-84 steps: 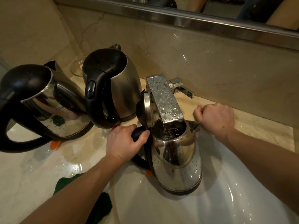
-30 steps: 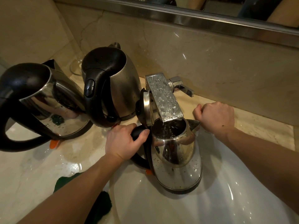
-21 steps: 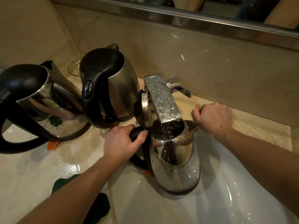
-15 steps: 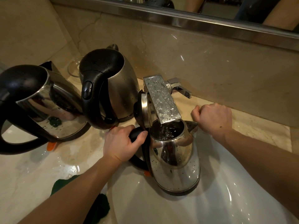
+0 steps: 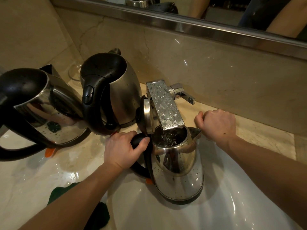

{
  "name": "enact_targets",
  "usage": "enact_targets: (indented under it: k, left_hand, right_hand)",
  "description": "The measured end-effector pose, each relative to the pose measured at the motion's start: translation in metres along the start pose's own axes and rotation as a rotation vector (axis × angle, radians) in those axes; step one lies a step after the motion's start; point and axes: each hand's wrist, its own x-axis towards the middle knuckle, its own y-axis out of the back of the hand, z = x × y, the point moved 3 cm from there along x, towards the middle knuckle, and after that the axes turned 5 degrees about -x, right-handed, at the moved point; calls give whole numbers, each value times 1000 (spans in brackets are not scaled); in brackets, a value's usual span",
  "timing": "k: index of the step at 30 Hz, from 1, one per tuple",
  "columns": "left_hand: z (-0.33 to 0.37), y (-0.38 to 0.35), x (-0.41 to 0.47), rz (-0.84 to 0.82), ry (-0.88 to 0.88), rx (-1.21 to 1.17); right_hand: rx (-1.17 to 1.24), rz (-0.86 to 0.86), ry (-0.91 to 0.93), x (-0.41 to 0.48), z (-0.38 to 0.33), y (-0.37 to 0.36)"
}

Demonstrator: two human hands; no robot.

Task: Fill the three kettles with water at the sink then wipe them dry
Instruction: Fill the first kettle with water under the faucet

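Note:
A shiny steel kettle [image 5: 178, 173] stands in the white sink [image 5: 232, 205] with its lid flipped open, directly under the flat chrome tap spout [image 5: 163, 103]. Water runs into it and ripples inside. My left hand [image 5: 123, 151] grips its black handle. My right hand [image 5: 217, 124] is a closed fist resting on the counter edge right of the spout, holding nothing. Two more steel kettles with black handles and closed lids stand on the counter: one [image 5: 113, 90] just behind my left hand, one [image 5: 41, 110] at the far left.
The tap lever [image 5: 184, 95] sticks out to the right behind the spout. A dark green cloth [image 5: 98, 216] lies on the wet marble counter under my left forearm. A glass base [image 5: 74, 73] sits in the back corner. A mirror ledge [image 5: 199, 29] runs above the backsplash.
Almost nothing has moved; both hands keep their places and the water in the kettle keeps rippling. The view has shifted slightly.

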Motion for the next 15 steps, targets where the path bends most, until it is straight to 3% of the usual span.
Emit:
enact_targets:
  k: [15]
  left_hand:
    - [-1,0,0,-3,-10,-7]
  right_hand:
    - [-4,-3,5,0,0,1]
